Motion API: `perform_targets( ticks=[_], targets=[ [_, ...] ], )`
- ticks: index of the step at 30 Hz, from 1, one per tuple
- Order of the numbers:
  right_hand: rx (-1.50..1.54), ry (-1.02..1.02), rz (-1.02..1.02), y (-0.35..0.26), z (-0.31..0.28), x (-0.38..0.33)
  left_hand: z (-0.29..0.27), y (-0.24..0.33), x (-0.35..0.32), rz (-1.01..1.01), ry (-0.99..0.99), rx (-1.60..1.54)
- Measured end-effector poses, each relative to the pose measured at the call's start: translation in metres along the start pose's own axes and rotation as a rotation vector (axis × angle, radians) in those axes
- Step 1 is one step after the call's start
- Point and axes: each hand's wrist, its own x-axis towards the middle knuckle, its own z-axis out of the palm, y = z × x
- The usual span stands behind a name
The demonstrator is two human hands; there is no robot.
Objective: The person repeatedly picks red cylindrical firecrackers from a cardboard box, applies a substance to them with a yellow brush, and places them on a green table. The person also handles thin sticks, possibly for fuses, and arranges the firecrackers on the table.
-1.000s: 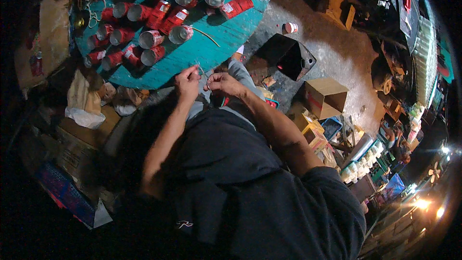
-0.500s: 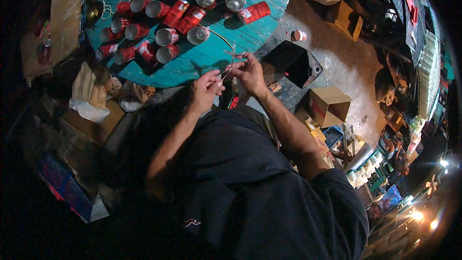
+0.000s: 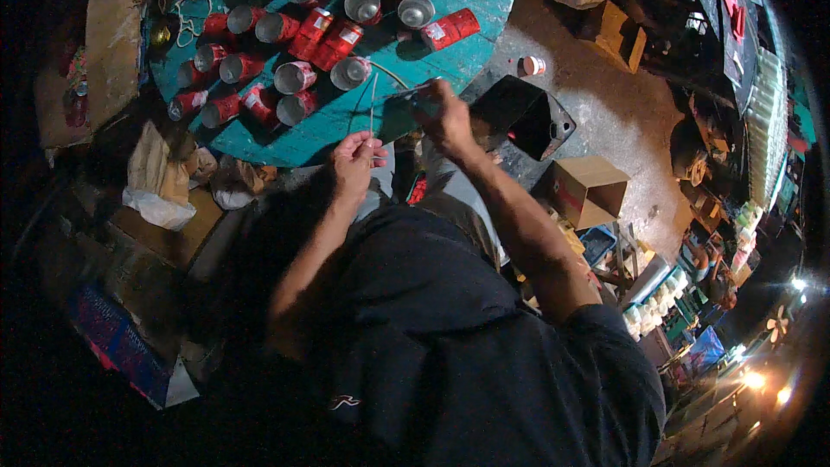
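Observation:
My left hand [image 3: 354, 160] is closed in a pinch on a thin, pale strand [image 3: 373, 104] that stands up from the fingertips; whether it is string or wire I cannot tell. My right hand [image 3: 450, 125] is up by the table's near right edge, its fingers curled and blurred, and what they hold is hidden. Beyond both hands, on a teal round table [image 3: 415, 130], stand and lie several red cans with open tops and silvery insides. The nearest upright can [image 3: 350, 73] is just past the strand. A yellowish cord [image 3: 389, 73] curves beside it toward my right hand.
A black box-like case [image 3: 523, 117] and an open cardboard box [image 3: 590, 190] are on the floor to the right. Paper and plastic bags [image 3: 160, 177] lie at the left. A small white-and-red tub [image 3: 532, 65] rests on the floor beyond the case.
My hands have moved apart. The right one went up and away from the left; the left dropped slightly left, and the pale strand now stands upright from its fingers.

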Motion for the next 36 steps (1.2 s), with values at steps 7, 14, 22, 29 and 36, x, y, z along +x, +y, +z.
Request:
perform_targets(
  ticks=[7, 14, 22, 29, 36],
  targets=[
    [0.055, -0.029, 0.214, -0.022, 0.043, -0.015, -0.003, -0.007, 0.009, -0.028, 0.046, 0.201],
    [0.340, 0.054, 0.402, -0.032, 0.043, -0.039, -0.010, 0.002, 0.014, 0.105, 0.052, 0.334],
    [0.737, -0.121, 0.686, -0.007, 0.028, -0.062, 0.015, 0.015, 0.038, 0.102, 0.075, 0.322],
    [0.971, -0.159, 0.637, -0.016, 0.037, -0.077, 0.000, -0.009, 0.048, 0.144, 0.086, 0.305],
    [1.067, -0.091, 0.595, -0.028, 0.074, -0.013, -0.003, 0.006, 0.045, 0.343, 0.096, 0.555]
  ],
)
